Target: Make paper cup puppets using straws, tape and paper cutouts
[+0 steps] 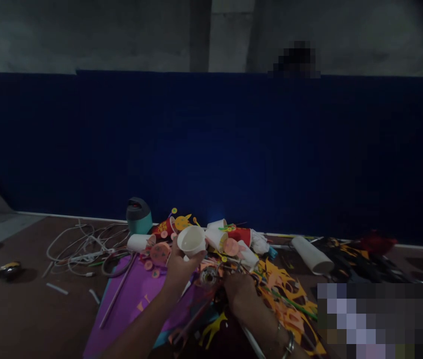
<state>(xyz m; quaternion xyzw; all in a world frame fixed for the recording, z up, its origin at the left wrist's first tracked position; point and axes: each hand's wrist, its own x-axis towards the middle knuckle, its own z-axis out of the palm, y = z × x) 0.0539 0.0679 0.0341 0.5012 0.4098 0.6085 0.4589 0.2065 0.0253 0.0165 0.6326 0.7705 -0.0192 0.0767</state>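
Note:
My left hand (181, 264) is closed around a white paper cup (191, 242), its open mouth tilted toward me. My right hand (239, 291) reaches down into the pile of craft pieces; its fingers are hidden by the hand and the dim light. Just left of it lies a round, roll-like thing (208, 275), and I cannot tell whether the hand touches it. Under my left forearm are purple sheets (121, 294). Beyond both hands lie more white cups (141, 243), a red cup (163, 227) and pink round cut-outs (160, 253).
Yellow and orange paper scraps (279, 284) spread on the right, with a white tube (312, 255) behind them. White cables (84, 249) tangle at left near a teal and grey device (138, 215). A blue partition (211, 149) backs the table; a person's blurred head (297, 61) shows above it.

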